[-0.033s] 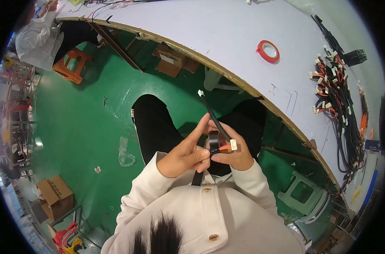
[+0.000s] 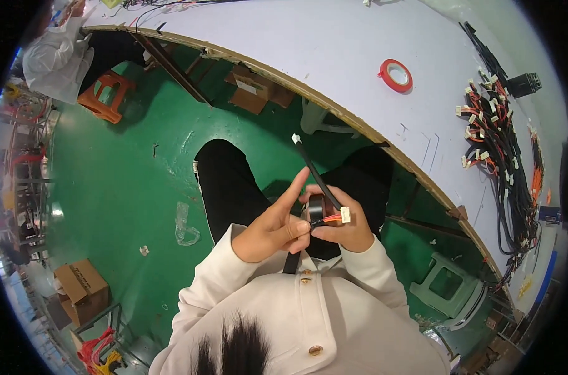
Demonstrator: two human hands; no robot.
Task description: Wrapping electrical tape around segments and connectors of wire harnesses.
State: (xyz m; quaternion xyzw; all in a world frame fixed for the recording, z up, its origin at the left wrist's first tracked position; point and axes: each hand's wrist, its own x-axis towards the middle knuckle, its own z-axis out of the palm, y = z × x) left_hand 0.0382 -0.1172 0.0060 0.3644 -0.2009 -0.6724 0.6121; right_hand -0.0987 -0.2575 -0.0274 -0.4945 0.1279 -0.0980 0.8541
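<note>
Cable (image 2: 319, 178) held off the table's (image 2: 334, 50) near edge. Left hand (image 2: 271, 232) pinches its wires' black end; right hand (image 2: 353, 228) curls alongside, grip unclear. Black roll (image 2: 316, 207) between them. Long axis slants far-left to near-right, white plug (image 2: 345, 214) nearer right.

Green floor (image 2: 121, 187); white tabletop (image 2: 321, 47); orange stool (image 2: 116, 80) far left.

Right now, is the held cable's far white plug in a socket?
No, it's out: the white plug on the black cable juts free, nothing attached.
</note>
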